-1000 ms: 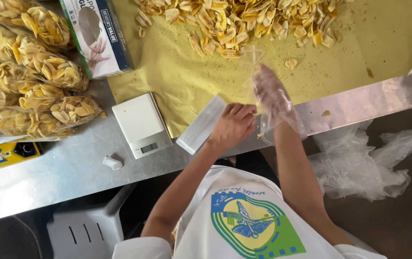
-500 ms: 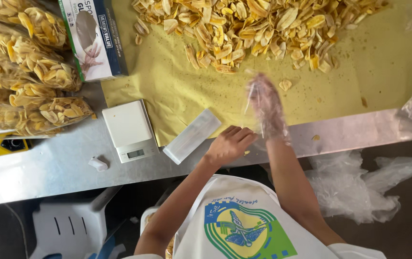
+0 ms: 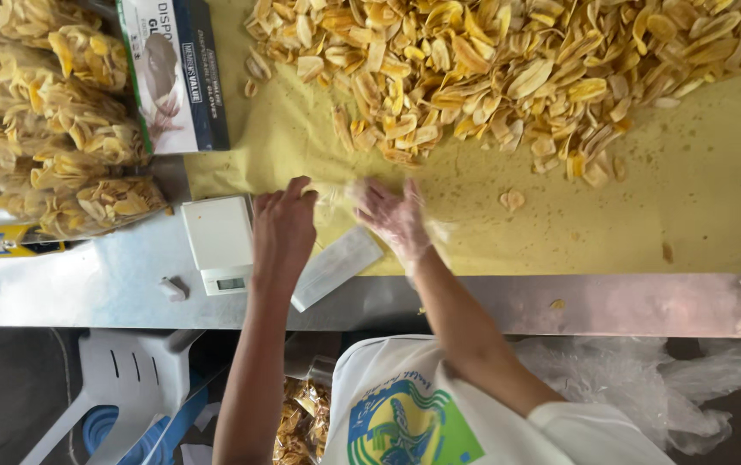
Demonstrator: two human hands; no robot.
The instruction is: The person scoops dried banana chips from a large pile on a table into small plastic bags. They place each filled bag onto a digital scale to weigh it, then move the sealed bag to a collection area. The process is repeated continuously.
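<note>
My left hand (image 3: 284,231) is bare and pinches one edge of a thin clear plastic bag (image 3: 332,195) just above the yellow paper sheet (image 3: 698,198). My right hand (image 3: 390,215), in a thin transparent glove, holds the bag's other side; it is blurred. A flat white stack of empty bags (image 3: 338,267) lies under and between my wrists, at the sheet's near edge. A big heap of yellow fried chips (image 3: 491,69) spreads over the sheet just beyond my hands.
A small white digital scale (image 3: 219,241) sits left of my left hand on the steel table (image 3: 646,306). A box of disposable gloves (image 3: 172,73) and several filled chip bags (image 3: 52,129) lie at the far left. A white plastic chair (image 3: 103,379) and crumpled plastic (image 3: 646,379) are below the table.
Both hands have moved forward from the table edge onto the yellow sheet. My left hand left the bag stack and now grips the clear bag that the gloved right hand held up.
</note>
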